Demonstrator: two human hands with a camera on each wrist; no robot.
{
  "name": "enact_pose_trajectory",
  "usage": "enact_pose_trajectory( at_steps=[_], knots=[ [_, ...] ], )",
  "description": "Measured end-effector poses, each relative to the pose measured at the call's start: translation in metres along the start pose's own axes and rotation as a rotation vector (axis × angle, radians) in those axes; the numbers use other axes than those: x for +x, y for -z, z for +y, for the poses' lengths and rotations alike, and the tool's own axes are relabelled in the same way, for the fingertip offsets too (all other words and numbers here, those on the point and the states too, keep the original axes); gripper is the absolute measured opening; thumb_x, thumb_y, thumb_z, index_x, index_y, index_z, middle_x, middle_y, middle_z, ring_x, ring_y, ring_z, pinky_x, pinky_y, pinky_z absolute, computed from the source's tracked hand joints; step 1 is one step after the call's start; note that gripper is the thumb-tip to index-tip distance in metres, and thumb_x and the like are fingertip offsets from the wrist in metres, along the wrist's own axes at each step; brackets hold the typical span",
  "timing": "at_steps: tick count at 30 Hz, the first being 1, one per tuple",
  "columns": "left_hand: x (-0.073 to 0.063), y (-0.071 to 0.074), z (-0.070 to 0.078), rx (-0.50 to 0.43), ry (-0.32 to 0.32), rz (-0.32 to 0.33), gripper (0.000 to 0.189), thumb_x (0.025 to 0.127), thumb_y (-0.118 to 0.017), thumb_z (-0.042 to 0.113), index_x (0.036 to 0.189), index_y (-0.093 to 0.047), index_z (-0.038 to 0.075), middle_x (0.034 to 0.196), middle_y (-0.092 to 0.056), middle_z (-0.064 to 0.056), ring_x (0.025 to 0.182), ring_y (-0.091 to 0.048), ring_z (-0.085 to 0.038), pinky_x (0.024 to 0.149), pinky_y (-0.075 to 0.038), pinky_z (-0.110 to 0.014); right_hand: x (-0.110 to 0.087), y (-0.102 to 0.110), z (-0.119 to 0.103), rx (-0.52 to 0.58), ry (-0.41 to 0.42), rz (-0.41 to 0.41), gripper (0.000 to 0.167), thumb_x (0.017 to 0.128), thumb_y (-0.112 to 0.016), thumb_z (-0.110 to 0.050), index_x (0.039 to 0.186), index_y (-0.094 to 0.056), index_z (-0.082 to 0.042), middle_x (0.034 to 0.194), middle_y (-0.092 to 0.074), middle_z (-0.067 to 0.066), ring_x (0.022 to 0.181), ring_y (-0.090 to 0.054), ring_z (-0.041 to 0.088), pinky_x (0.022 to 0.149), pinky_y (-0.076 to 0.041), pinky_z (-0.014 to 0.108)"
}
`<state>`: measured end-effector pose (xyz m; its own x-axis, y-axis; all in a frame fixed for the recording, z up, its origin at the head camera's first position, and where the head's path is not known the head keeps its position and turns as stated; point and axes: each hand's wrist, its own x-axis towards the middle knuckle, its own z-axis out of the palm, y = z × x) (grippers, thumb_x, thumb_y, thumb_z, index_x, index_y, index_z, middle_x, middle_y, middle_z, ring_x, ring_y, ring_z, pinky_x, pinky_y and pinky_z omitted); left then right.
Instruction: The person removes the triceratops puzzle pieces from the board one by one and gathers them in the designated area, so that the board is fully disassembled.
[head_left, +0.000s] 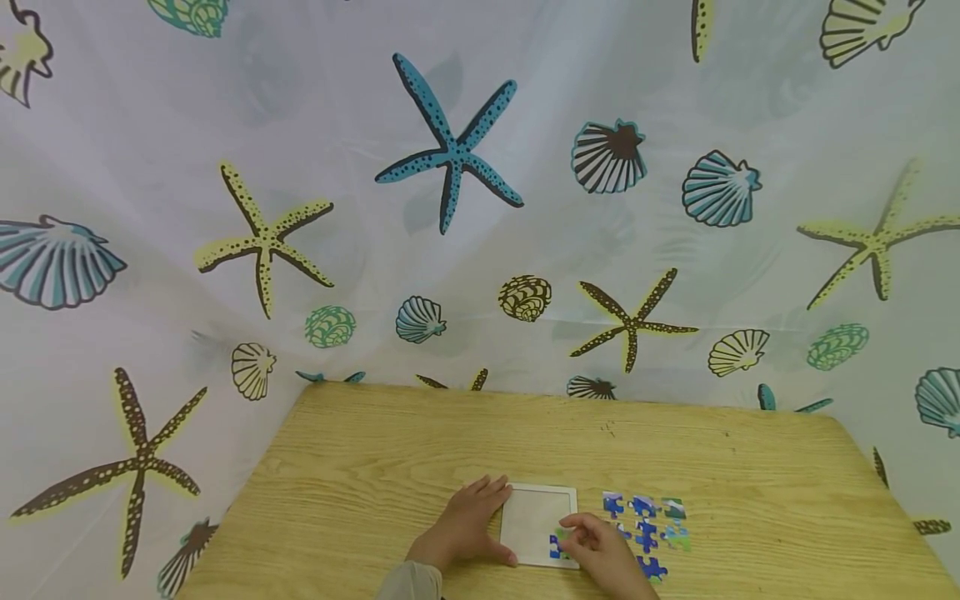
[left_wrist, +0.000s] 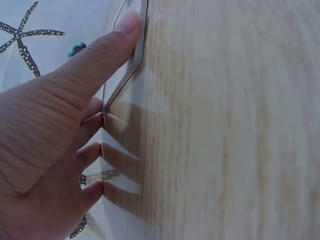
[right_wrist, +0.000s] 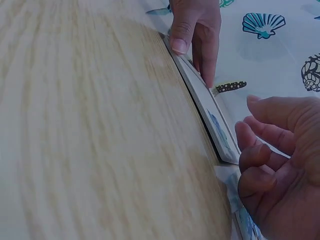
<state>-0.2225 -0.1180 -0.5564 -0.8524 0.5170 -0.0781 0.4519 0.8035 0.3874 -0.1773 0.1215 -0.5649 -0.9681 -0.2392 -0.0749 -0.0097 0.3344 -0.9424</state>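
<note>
A white puzzle frame (head_left: pixel 540 487) lies on the table, with joined blue and green jigsaw pieces (head_left: pixel 556 547) in its lower right corner. My left hand (head_left: pixel 468 525) is spread at the frame's left side. In the left wrist view, its thumb (left_wrist: pixel 112 42) rests along the frame's near edge. Over the frame's right edge is my right hand (head_left: pixel 603 557), partly covering the placed pieces. Its fingers (right_wrist: pixel 257 177) are loosely bent, the thumb stands apart from them, and nothing shows between them.
To the right of the frame lie several loose jigsaw pieces (head_left: pixel 645 534) in blue, green and white. The wood-grain table (head_left: pixel 390 442) is bounded at the back and sides by a white curtain (head_left: pixel 525 242) printed with starfish and shells.
</note>
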Motion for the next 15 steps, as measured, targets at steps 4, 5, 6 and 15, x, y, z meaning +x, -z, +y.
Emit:
enact_pose_trajectory(
  at_steps=[4, 5, 6, 15],
  knots=[
    [-0.0015, 0.0021, 0.0023, -0.007, 0.002, -0.002, 0.100, 0.062, -0.079, 0.058, 0.141, -0.044, 0.007, 0.150, -0.037, -0.007, 0.137, -0.031, -0.033, 0.109, -0.028, -0.053, 0.0013, -0.0050, 0.0016, -0.044, -0.021, 0.031, 0.030, 0.086, -0.069, -0.019, 0.108, -0.063, 0.001, 0.073, -0.052, -0.002, 0.056, -0.043, 0.006, 0.049, -0.037, 0.018],
    [-0.0019, 0.0027, 0.0029, -0.006, 0.001, -0.002, 0.100, 0.062, -0.079, 0.058, 0.141, -0.044, 0.007, 0.150, -0.037, -0.007, 0.137, -0.031, -0.033, 0.109, -0.028, -0.053, 0.0012, -0.0057, 0.0016, -0.056, -0.023, 0.037, 0.031, 0.086, -0.069, -0.018, 0.108, -0.063, 0.002, 0.072, -0.052, -0.003, 0.055, -0.043, 0.007, 0.048, -0.037, 0.018],
    [-0.0023, 0.0032, 0.0033, -0.005, 0.000, -0.002, 0.100, 0.062, -0.079, 0.058, 0.141, -0.044, 0.007, 0.149, -0.037, -0.007, 0.137, -0.032, -0.033, 0.109, -0.028, -0.053, 0.0010, -0.0063, 0.0013, -0.066, -0.026, 0.041, 0.031, 0.085, -0.069, -0.019, 0.108, -0.063, 0.002, 0.071, -0.051, -0.003, 0.055, -0.042, 0.007, 0.048, -0.036, 0.018],
    [-0.0025, 0.0033, 0.0032, 0.012, -0.008, 0.004, 0.099, 0.063, -0.078, 0.058, 0.141, -0.044, 0.007, 0.149, -0.038, -0.008, 0.136, -0.033, -0.033, 0.108, -0.030, -0.053, 0.0006, -0.0070, -0.0070, -0.155, -0.060, 0.023, 0.029, 0.086, -0.068, -0.015, 0.108, -0.064, 0.005, 0.069, -0.050, -0.003, 0.059, -0.043, 0.012, 0.049, -0.035, 0.021]
  ],
)
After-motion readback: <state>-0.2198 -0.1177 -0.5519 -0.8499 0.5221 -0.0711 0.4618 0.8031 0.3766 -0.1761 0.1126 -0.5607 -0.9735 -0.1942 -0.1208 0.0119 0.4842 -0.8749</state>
